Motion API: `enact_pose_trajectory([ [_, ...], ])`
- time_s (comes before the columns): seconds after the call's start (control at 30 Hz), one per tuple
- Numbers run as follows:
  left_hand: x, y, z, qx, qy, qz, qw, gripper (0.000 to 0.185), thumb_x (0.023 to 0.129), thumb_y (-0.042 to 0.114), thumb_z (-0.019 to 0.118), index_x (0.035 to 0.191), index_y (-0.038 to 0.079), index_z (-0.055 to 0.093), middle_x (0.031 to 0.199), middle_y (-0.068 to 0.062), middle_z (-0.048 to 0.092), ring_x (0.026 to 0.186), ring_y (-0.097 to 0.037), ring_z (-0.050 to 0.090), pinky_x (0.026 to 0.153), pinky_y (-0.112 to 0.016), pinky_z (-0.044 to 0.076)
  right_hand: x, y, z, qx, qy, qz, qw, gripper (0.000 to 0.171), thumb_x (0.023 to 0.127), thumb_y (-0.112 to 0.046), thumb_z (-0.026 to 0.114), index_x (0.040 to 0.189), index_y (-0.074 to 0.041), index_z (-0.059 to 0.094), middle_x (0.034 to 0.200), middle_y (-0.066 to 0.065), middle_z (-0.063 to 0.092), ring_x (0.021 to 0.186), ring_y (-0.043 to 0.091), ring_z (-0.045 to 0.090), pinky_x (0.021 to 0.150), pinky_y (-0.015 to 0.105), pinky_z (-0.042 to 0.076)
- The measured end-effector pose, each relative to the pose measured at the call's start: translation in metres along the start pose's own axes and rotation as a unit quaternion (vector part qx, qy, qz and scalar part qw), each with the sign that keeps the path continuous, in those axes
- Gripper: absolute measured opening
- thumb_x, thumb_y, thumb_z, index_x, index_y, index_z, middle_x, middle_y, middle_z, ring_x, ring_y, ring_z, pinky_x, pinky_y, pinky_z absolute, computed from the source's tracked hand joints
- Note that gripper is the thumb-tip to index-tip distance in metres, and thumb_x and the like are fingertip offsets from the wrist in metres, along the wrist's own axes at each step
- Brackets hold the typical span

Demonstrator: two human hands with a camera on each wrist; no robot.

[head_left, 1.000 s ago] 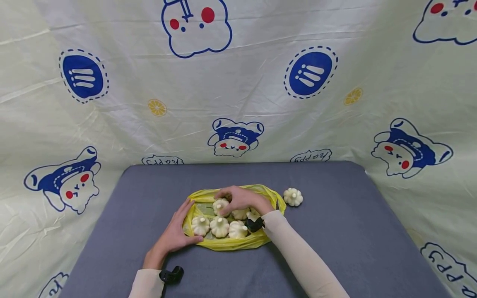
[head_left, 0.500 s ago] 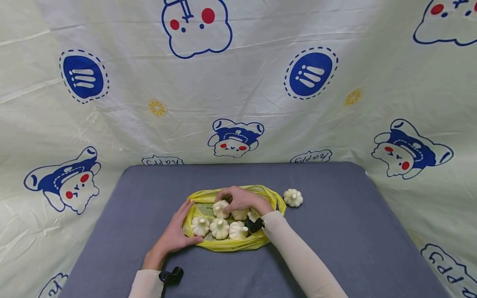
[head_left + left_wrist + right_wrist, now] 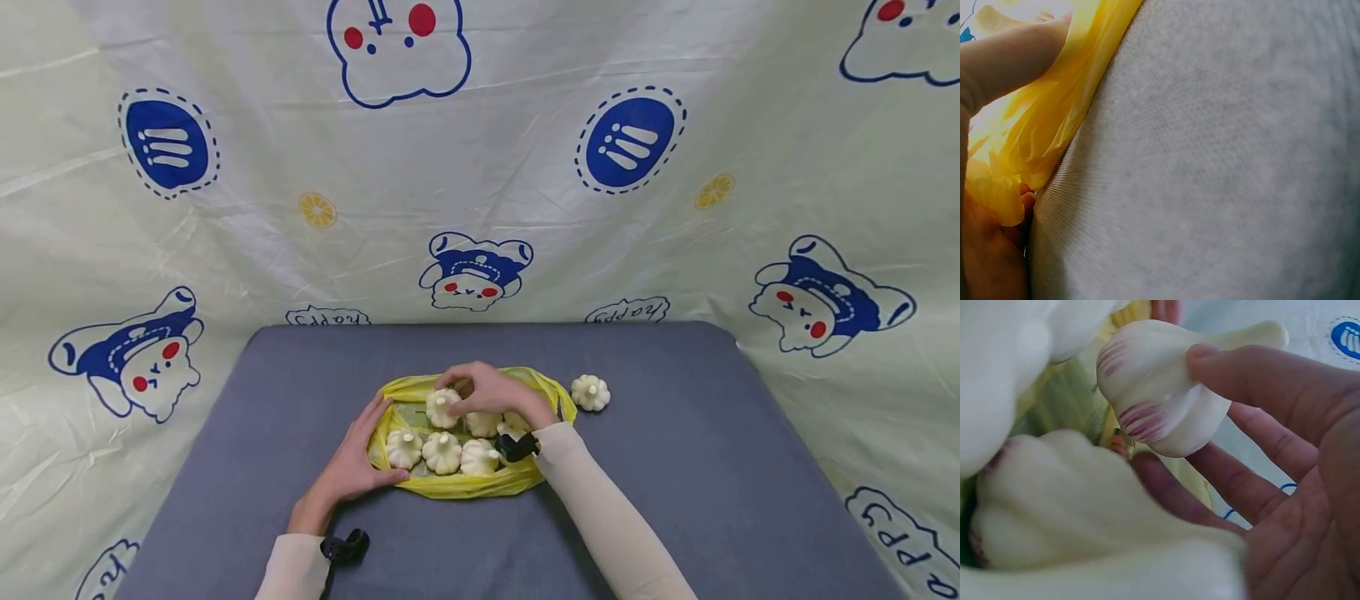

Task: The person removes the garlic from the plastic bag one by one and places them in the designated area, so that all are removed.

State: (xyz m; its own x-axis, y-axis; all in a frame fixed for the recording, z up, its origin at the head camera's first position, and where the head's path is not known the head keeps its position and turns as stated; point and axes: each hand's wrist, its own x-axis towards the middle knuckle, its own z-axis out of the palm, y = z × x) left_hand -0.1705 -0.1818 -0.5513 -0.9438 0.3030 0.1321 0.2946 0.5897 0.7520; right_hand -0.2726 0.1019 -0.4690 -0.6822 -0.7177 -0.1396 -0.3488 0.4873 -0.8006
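Garlic [image 3: 442,454] in bag [image 3: 467,488], bulb [image 3: 591,393] outside — right

The right hand [image 3: 1319,512] pinches a purple-streaked garlic bulb [image 3: 1154,387] — thumb [image 3: 1247,375] near its stem, fingers below. Beneath this held bulb lies a second bulb [image 3: 1066,494]; upper left of it, blurred white shapes [image 3: 1066,328]; behind it, yellow-green plastic [image 3: 1060,409] — and, to its right, a blue-printed sheet [image 3: 1229,315].

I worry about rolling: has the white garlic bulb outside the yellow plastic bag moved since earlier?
No; against the grey cloth-covered table's far edge, the bulb has not shifted.
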Motion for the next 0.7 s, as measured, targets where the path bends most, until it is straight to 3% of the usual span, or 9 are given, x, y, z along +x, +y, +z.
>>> enact_pose_trajectory([
  [0.27,0.003,0.002,-0.001,0.004,-0.009,-0.008,0.9999,0.116,0.074,0.048,0.090,0.165,0.018,0.025,0.173,-0.011,0.014,0.155,-0.046,0.019,0.114,-0.075,0.026,-0.017,-0.009,-0.007,0.035,0.054,-0.034,0.997,0.036,0.095,-0.022,0.075,0.130,-0.017,0.068,0.134,0.004,0.067,0.119,0.028,0.065,0.104,0.049,0.052],
  [0.7,0.002,0.001,-0.002,0.009,-0.005,-0.010,0.9999,0.116,0.072,0.047,0.091,0.164,0.017,0.028,0.173,-0.012,0.016,0.154,-0.047,0.021,0.114,-0.074,0.027,-0.038,-0.008,-0.010,0.070,0.108,-0.051,0.990,0.037,0.095,-0.019,0.075,0.131,-0.016,0.067,0.135,0.007,0.066,0.115,0.029,0.068,0.098,0.048,0.056],
])
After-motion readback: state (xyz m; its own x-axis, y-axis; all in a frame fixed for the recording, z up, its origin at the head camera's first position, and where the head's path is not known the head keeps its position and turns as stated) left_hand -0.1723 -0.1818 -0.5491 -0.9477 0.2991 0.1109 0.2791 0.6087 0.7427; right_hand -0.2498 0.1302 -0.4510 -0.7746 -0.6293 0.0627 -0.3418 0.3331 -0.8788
